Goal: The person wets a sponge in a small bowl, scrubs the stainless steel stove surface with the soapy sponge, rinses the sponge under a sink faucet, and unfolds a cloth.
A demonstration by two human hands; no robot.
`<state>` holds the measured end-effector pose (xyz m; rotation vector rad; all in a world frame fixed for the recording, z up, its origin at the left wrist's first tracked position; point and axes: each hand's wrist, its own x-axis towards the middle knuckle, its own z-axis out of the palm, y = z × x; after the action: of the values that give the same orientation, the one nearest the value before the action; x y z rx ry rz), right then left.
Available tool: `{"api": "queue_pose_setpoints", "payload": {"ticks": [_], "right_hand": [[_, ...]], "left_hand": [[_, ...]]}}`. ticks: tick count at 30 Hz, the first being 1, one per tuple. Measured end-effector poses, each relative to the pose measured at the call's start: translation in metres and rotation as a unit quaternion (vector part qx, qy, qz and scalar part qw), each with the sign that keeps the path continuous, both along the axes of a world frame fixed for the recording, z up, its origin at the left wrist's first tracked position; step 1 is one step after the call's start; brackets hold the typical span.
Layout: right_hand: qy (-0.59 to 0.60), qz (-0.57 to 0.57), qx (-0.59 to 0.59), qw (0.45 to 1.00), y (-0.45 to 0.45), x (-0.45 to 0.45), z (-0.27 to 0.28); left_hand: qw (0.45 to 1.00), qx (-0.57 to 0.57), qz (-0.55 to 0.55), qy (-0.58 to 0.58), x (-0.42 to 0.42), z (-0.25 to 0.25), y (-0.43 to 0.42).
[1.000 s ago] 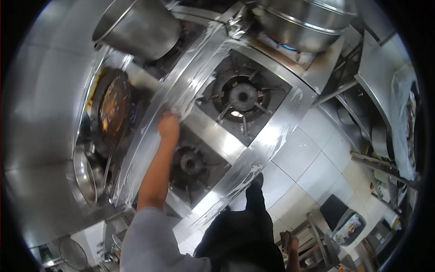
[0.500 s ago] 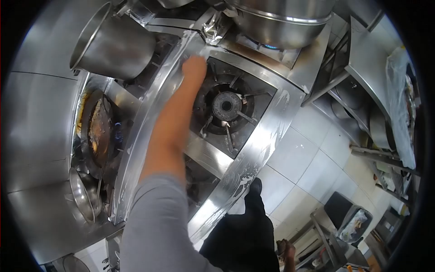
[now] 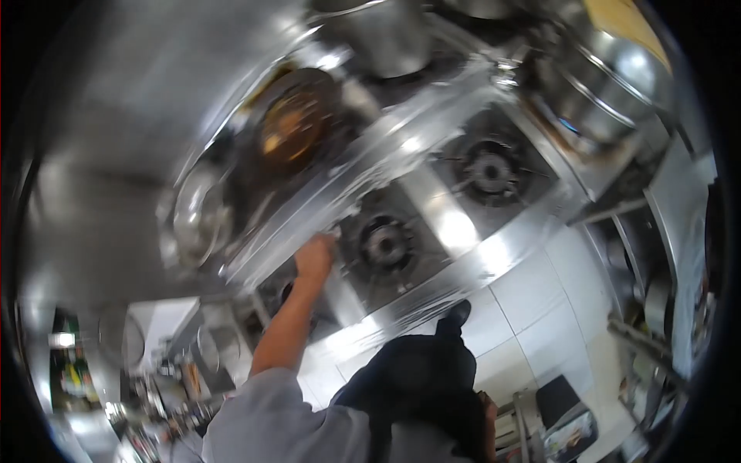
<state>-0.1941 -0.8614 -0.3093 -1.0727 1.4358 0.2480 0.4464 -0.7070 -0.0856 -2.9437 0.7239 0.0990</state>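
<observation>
My left hand (image 3: pixel 315 256) is closed and pressed low against the stove's steel top, by the left edge of the middle gas burner (image 3: pixel 386 244). A small whitish bit shows at its fingertips, too blurred to name. Whitish, suds-like streaks run along the raised steel ledge (image 3: pixel 363 181) behind the burners. To the right sits another unlit burner (image 3: pixel 492 171). My right hand (image 3: pixel 489 409) hangs low beside my dark clothing, only partly in view, its fingers hidden.
Behind the ledge stand a wok (image 3: pixel 297 127) with brownish contents, a metal bowl (image 3: pixel 202 216) and a tall pot (image 3: pixel 382 38). At the right, a large steel pot (image 3: pixel 610 85) sits over a blue flame. A bin (image 3: pixel 567 428) stands on the tiled floor.
My left hand has swept from the far right end of the ledge back to the left, beside the middle burner. The view has turned and shifted left, showing more of the kitchen.
</observation>
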Motion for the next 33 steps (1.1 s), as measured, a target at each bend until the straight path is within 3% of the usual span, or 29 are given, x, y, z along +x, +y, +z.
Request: {"api": "queue_pose_setpoints", "payload": {"ticks": [2, 4, 6, 8, 10, 12, 13, 15, 16, 17, 18, 19, 20, 22, 23, 24, 25, 26, 28, 30, 33], "right_hand": [[0.051, -0.249, 0.213, 0.943, -0.013, -0.013, -0.031], [-0.151, -0.194, 0.070, 0.967, -0.018, 0.010, -0.016], [-0.078, 0.071, -0.006, 0.994, -0.036, 0.010, -0.030], [-0.003, 0.347, -0.093, 0.933, -0.058, 0.007, -0.052], [0.023, 0.483, -0.147, 0.863, -0.065, 0.010, -0.064], [0.023, 0.524, -0.175, 0.833, -0.054, 0.018, -0.077], [0.030, 0.513, -0.185, 0.837, -0.045, 0.015, -0.078], [-0.087, 0.470, -0.163, 0.863, -0.024, 0.026, -0.061], [-0.145, 0.441, -0.157, 0.872, -0.015, 0.042, -0.050], [-0.059, 0.163, 0.010, 0.985, 0.018, 0.097, 0.071], [-0.067, 0.352, -0.121, 0.926, 0.008, 0.084, 0.020], [-0.060, 0.173, 0.024, 0.983, 0.018, 0.095, 0.037], [-0.092, 0.160, 0.018, 0.983, 0.028, 0.106, 0.056], [-0.059, 0.146, 0.010, 0.987, 0.042, 0.123, 0.089], [-0.048, 0.152, 0.008, 0.987, 0.046, 0.127, 0.099], [-0.037, 0.159, 0.006, 0.987, 0.050, 0.127, 0.106], [-0.054, 0.149, -0.003, 0.987, 0.052, 0.124, 0.112], [-0.121, 0.210, -0.100, 0.965, 0.044, 0.101, 0.062], [-0.045, 0.159, -0.031, 0.986, 0.040, 0.092, 0.086], [-0.076, 0.134, -0.048, 0.987, 0.024, 0.055, 0.055], [-0.149, 0.083, -0.076, 0.982, 0.013, 0.023, 0.070]], "left_hand": [[0.997, -0.059, 0.045, -0.004, -0.024, 0.002, 0.071], [0.992, -0.064, 0.111, -0.016, -0.057, 0.031, 0.142], [0.975, -0.028, 0.198, -0.093, -0.087, 0.058, 0.222], [0.950, -0.046, 0.260, -0.164, -0.116, 0.074, 0.314], [0.920, -0.053, 0.283, -0.266, -0.143, 0.090, 0.411], [0.863, 0.026, 0.463, -0.201, -0.162, 0.109, 0.489], [0.861, 0.054, 0.473, -0.180, -0.165, 0.103, 0.537], [0.907, -0.019, 0.375, -0.189, -0.166, 0.088, 0.605], [0.946, -0.006, 0.213, -0.245, -0.163, 0.072, 0.634], [0.940, 0.065, 0.306, -0.138, -0.157, 0.095, 0.610], [0.932, 0.074, 0.309, -0.174, -0.154, 0.098, 0.596], [0.939, 0.068, 0.289, -0.172, -0.149, 0.111, 0.571], [0.945, 0.056, 0.272, -0.175, -0.139, 0.095, 0.560], [0.977, -0.095, 0.136, -0.132, -0.122, 0.056, 0.534], [0.948, -0.265, 0.172, -0.026, -0.117, 0.044, 0.498], [0.880, -0.421, 0.201, 0.085, -0.112, 0.033, 0.444], [0.877, -0.430, 0.173, 0.124, -0.109, 0.047, 0.382], [0.801, -0.532, 0.178, 0.211, -0.092, 0.021, 0.342], [0.676, -0.567, 0.227, 0.413, -0.076, 0.076, 0.248], [0.542, -0.679, 0.210, 0.448, -0.042, 0.070, 0.185], [0.512, -0.685, 0.215, 0.471, -0.006, 0.077, 0.136]]}}
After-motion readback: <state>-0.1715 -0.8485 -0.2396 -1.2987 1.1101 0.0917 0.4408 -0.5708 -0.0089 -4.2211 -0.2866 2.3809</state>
